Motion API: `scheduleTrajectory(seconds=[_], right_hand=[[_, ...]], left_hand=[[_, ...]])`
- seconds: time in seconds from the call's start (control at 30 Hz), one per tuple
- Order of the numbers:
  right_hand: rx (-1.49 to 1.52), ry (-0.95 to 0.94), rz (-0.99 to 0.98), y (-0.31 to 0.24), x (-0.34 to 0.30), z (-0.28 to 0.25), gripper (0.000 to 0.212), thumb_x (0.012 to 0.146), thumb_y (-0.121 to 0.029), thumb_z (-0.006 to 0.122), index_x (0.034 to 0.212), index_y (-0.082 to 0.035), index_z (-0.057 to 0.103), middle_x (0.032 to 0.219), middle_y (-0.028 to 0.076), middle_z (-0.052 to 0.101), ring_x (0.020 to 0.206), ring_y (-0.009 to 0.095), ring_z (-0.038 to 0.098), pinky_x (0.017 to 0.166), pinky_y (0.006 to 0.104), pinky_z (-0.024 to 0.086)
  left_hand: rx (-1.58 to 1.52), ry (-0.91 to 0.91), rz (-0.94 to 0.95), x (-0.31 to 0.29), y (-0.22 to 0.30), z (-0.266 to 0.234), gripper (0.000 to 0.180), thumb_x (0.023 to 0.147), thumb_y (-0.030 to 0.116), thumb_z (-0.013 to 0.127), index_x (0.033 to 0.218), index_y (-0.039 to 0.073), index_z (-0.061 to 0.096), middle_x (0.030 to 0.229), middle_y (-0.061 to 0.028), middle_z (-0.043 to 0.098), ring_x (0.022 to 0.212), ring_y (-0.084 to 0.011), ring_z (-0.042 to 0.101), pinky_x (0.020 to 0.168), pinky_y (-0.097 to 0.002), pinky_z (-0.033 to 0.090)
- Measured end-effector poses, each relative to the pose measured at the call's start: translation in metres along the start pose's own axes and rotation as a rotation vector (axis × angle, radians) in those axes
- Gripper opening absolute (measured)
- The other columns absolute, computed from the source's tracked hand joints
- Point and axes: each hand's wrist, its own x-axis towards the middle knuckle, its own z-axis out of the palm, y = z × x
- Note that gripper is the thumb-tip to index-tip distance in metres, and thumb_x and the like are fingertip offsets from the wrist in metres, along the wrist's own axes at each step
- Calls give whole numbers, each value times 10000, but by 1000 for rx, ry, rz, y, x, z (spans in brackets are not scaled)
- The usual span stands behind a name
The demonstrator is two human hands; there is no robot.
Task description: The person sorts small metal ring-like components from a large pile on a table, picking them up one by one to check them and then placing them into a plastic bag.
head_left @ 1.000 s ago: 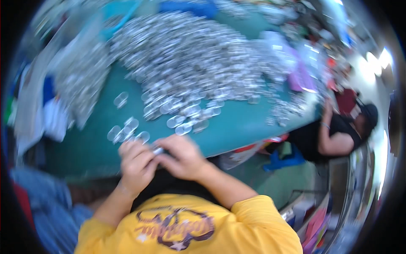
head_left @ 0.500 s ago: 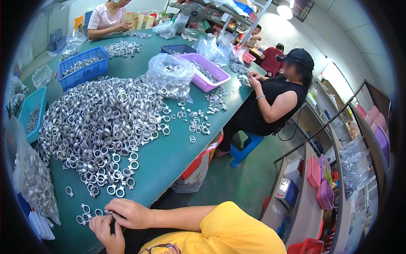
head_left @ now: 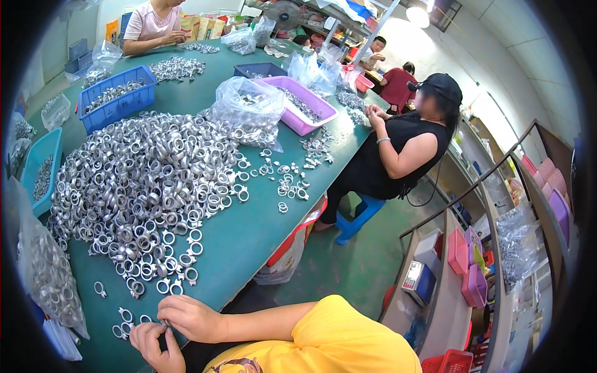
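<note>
At the near edge of the table, my left hand (head_left: 155, 348) and my right hand (head_left: 194, 319) meet fingertip to fingertip, both closed. A small grey metal part (head_left: 165, 324) shows between them, mostly covered by the fingers. Just left of my hands lie several loose metal rings with small lugs (head_left: 126, 315). One more ring (head_left: 100, 288) sits apart from these. Beyond, a large heap of the same silver rings (head_left: 143, 180) covers the middle of the table.
The green table (head_left: 230, 248) also bears a blue crate (head_left: 118, 102), a teal tray (head_left: 57, 149), a purple basin (head_left: 298, 124) and bags of metal parts (head_left: 53, 280). A co-worker in black (head_left: 398, 155) sits on a blue stool at the right edge. Shelves (head_left: 435, 311) stand behind.
My hands stay together at the same place, with slight finger movement around the small part. The whole view has shifted a little to the left.
</note>
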Motion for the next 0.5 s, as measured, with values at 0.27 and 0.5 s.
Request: scheduleTrajectory(seconds=[0.27, 0.5], right_hand=[[-156, -32, 8, -2, 1, 3, 275, 712, 17, 575, 985, -3, 548, 1005, 132, 530, 920, 312, 507, 798, 352, 423], [-192, 19, 43, -2, 5, 5, 292, 719, 11, 572, 1009, 5, 535, 1018, 142, 516, 920, 323, 502, 791, 360, 428]], left_hand=[[59, -59, -28, 2, 4, -1, 115, 786, 71, 659, 892, 31, 641, 859, -112, 628, 797, -303, 572, 755, -398, 433], [85, -105, -30, 2, 5, -2, 218, 800, 109, 649, 1002, 27, 632, 997, -111, 637, 922, -293, 578, 872, -409, 393]])
